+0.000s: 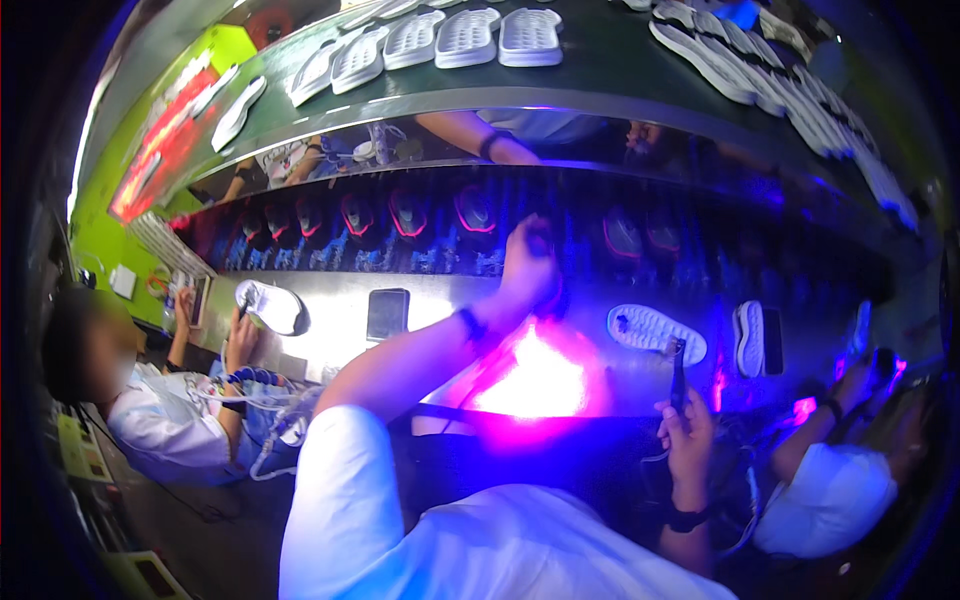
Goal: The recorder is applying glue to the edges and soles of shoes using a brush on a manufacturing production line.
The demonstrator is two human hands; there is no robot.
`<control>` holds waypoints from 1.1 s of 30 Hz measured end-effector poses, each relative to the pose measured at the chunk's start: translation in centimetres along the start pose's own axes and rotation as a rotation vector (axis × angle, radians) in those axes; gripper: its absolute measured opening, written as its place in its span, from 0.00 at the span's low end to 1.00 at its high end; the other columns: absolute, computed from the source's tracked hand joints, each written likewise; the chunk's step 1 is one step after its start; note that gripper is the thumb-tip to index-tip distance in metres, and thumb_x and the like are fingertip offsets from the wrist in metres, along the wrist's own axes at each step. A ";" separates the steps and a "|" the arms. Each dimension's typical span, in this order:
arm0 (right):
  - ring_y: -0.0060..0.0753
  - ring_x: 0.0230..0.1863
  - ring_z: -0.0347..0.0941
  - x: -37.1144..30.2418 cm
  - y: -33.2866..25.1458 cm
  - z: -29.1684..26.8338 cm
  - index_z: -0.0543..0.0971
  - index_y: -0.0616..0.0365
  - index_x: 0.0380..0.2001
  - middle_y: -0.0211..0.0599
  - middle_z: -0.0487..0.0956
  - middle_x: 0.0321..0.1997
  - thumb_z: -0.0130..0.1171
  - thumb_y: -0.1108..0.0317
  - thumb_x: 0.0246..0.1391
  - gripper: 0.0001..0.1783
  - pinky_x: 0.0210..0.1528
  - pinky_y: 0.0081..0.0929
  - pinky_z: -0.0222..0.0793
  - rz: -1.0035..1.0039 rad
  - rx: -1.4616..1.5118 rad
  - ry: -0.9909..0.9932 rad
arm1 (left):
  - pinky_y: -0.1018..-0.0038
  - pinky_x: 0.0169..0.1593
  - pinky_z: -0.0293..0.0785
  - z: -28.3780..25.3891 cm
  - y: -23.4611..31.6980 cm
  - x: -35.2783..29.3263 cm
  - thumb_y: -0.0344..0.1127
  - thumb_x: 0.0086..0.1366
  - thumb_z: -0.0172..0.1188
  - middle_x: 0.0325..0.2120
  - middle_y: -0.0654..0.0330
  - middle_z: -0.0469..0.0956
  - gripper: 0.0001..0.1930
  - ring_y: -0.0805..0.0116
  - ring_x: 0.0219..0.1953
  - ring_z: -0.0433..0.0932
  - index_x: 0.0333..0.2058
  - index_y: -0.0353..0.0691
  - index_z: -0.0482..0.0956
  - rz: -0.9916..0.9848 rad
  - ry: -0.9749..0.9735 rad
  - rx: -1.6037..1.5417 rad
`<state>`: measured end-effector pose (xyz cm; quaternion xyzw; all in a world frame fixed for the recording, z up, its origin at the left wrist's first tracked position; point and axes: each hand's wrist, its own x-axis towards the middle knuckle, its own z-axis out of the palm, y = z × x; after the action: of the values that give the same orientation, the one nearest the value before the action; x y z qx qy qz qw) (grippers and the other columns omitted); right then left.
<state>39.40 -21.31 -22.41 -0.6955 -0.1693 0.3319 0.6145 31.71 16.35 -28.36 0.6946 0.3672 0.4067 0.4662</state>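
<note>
My left hand (530,265) reaches forward to the dark conveyor, its fingers closed round a dark shoe upper (541,238) that they partly hide. My right hand (688,437) grips the dark handle of a brush (679,385), held nearly upright. The brush tip touches or hovers just over the right end of a white shoe sole (640,328) lying on the metal bench (440,345). A thin pale cord hangs beside the right hand. Bright pink and blue light floods the bench between my arms.
Dark shoe uppers with pink edges (407,215) line the conveyor. White soles (412,40) fill the green shelf above. Another sole (747,338) and dark flat slabs (388,314) lie on the bench. A co-worker (170,420) handles a sole (268,306) at left; another person (830,490) works at right.
</note>
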 end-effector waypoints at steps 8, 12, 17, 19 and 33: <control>0.10 0.23 0.63 -1.4 0.9 -1.5 0.76 0.63 0.53 0.31 0.81 0.36 0.58 0.73 0.63 0.16 0.23 0.12 0.57 0.043 0.046 0.083 | 0.52 0.51 0.77 -9.4 13.7 -9.5 0.48 0.53 0.62 0.48 0.43 0.78 0.33 0.44 0.50 0.79 0.56 0.36 0.71 0.269 -1.117 0.799; 0.11 0.21 0.63 -1.6 -0.3 -0.1 0.78 0.64 0.50 0.31 0.79 0.30 0.59 0.72 0.64 0.14 0.22 0.12 0.56 -0.048 0.146 0.063 | 0.57 0.45 0.74 -3.7 12.3 -16.1 0.63 0.54 0.62 0.39 0.43 0.78 0.44 0.49 0.42 0.79 0.56 0.27 0.70 0.580 -0.763 1.482; 0.11 0.25 0.68 -3.3 -3.1 -0.8 0.80 0.65 0.54 0.28 0.80 0.30 0.63 0.69 0.62 0.18 0.28 0.13 0.63 -0.089 0.066 -0.002 | 0.59 0.46 0.75 -7.5 9.3 -17.9 0.38 0.58 0.58 0.40 0.49 0.79 0.27 0.53 0.43 0.79 0.55 0.30 0.75 1.104 -0.939 0.990; 0.15 0.31 0.73 -3.7 -3.1 -0.8 0.80 0.66 0.53 0.29 0.82 0.34 0.64 0.70 0.62 0.18 0.36 0.16 0.69 -0.128 -0.034 -0.005 | 0.59 0.46 0.76 -9.3 13.2 -15.4 0.39 0.52 0.64 0.42 0.50 0.79 0.32 0.51 0.43 0.79 0.56 0.31 0.73 0.925 -0.824 0.769; 0.34 0.41 0.82 1.2 1.6 7.4 0.83 0.65 0.48 0.46 0.85 0.40 0.68 0.64 0.59 0.19 0.46 0.30 0.74 -0.225 -0.395 -0.335 | 0.32 0.69 0.48 -14.1 11.3 -27.7 0.34 0.58 0.63 0.61 0.38 0.69 0.31 0.41 0.66 0.67 0.59 0.27 0.68 0.496 -0.464 0.548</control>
<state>35.08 -15.33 -24.43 -0.7142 -0.4061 0.3322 0.4634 9.37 -6.70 -20.51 0.9328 0.1689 0.2272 0.2230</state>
